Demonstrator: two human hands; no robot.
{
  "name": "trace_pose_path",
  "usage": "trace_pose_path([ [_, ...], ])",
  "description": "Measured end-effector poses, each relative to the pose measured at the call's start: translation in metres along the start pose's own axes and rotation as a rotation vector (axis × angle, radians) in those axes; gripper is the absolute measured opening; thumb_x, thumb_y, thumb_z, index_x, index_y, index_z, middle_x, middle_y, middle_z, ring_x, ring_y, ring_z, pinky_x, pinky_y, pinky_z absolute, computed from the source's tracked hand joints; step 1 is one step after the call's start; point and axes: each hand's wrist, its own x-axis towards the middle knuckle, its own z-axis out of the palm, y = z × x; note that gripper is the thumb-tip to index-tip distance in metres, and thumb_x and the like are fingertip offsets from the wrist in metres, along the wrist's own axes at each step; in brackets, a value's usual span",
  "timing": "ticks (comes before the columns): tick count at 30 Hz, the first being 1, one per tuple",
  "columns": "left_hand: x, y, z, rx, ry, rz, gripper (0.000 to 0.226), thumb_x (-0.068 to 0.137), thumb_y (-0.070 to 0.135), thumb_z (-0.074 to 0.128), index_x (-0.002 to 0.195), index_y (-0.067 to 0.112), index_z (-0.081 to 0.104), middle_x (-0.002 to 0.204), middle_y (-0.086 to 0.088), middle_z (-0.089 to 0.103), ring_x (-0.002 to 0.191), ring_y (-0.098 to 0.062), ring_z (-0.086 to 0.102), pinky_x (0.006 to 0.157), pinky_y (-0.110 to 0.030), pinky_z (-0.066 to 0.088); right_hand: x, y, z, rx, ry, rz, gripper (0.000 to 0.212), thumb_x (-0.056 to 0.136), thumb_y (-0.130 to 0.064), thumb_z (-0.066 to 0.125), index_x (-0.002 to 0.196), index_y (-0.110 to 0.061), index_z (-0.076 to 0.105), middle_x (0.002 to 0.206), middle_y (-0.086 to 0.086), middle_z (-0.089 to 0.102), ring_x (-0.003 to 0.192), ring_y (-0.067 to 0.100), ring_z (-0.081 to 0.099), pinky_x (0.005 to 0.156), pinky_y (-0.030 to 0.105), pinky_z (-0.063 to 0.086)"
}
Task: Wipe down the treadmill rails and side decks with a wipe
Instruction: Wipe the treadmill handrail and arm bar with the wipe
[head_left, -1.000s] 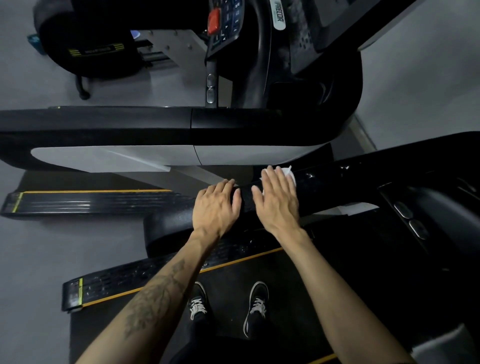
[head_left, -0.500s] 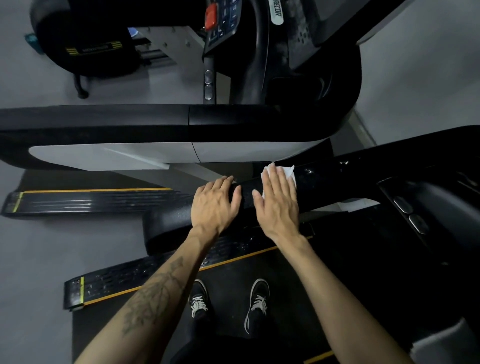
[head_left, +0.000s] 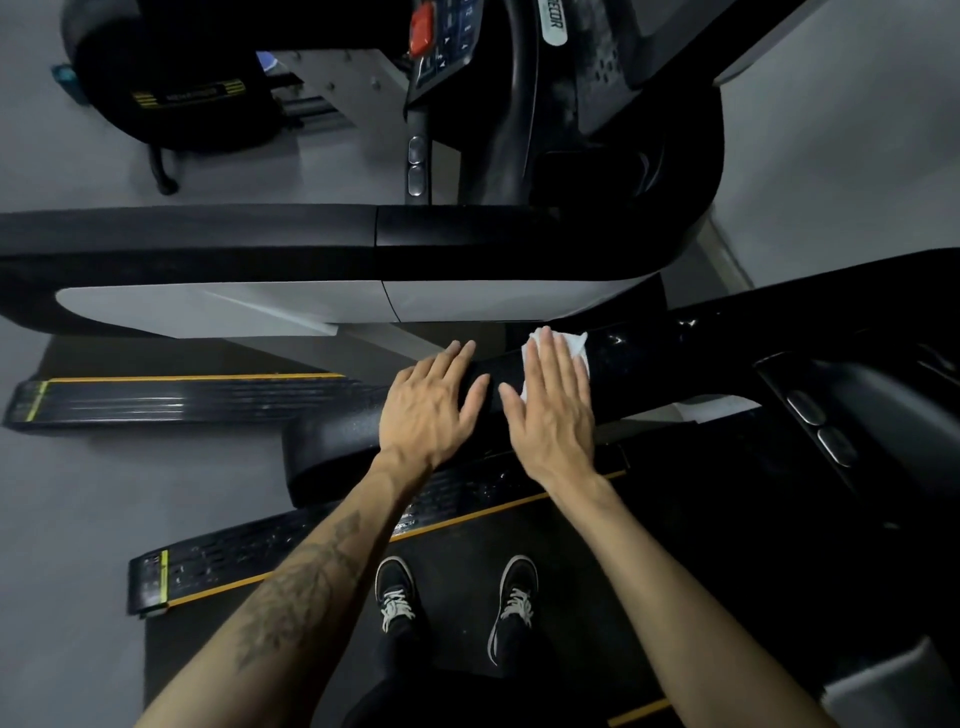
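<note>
**A:** Wipe status? Where is it located?

**B:** It is pinned flat on the top of the black handrail, under the right hand. Only a white corner is seen past the fingertips. The fingers are held straight and close together, palm down, with nothing pinched. Pressure is applied through the flat of the hand.

**A:** Left hand?

**B:** The left hand is laid on the same rail just beside the right, fingers straight and slightly spread, thumb out. No wipe is seen under it. It is probably used as a brace.

**A:** Handling notes?

**B:** The wipe is judged thin, limp and very light, with no stiffness to speak of. It will bunch or roll if pushed from one edge only, so it is best kept trapped under the palm and fingers, with the load spread wide. The rail looks glossy to the right and matte or textured nearer the rounded end. Easier sliding is expected on the gloss and more drag on the texture. Whether the wipe is damp cannot be told.

**A:** Side decks?

**B:** The ribbed side deck with the yellow stripe lies below the rail, untouched by either hand. More snagging is expected on the ribs.
</note>
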Motion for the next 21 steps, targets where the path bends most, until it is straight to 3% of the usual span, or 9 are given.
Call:
trace_pose_path([
  [6,0.0,-0.001,0.002,0.024,0.015,0.058,0.062,0.105,0.054,0.026,0.156,0.024,0.042,0.156,-0.006,0.05,0.136,-0.023,0.053,0.107,-0.041,0.044,-0.029,0.038,-0.012,0.045,-0.019,-0.351,0.058,0.108,-0.031,0.037,0.16,-0.006,0.031,0.17,0.011,0.021,0.159,0.024,0.015,0.126,0.051,0.024],
  [11,0.002,0.003,-0.001,0.04,-0.055,0.014,0.066,0.104,0.057,0.021,0.156,0.022,0.042,0.157,-0.008,0.048,0.141,-0.025,0.049,0.114,-0.042,0.038,-0.018,0.042,-0.013,0.009,-0.015,-0.169,0.062,0.107,-0.035,0.034,0.161,-0.005,0.028,0.17,0.014,0.018,0.159,0.025,0.012,0.128,0.048,0.02],
  [15,0.011,0.017,-0.002,0.015,-0.112,-0.083,0.067,0.105,0.053,0.019,0.152,0.015,0.048,0.155,-0.009,0.051,0.143,-0.027,0.047,0.118,-0.042,0.031,0.002,0.013,-0.004,0.044,-0.001,-0.032,0.064,0.107,-0.043,0.03,0.156,-0.003,0.038,0.166,0.016,0.029,0.157,0.027,0.022,0.127,0.047,0.019],
  [21,0.027,0.04,-0.006,-0.062,-0.112,-0.037,0.06,0.103,0.038,0.021,0.143,0.01,0.057,0.15,-0.011,0.055,0.14,-0.025,0.05,0.117,-0.04,0.032,-0.02,0.057,-0.016,0.031,-0.014,-0.4,0.058,0.107,-0.029,0.036,0.16,-0.008,0.031,0.17,0.011,0.02,0.159,0.025,0.014,0.129,0.046,0.017],
])
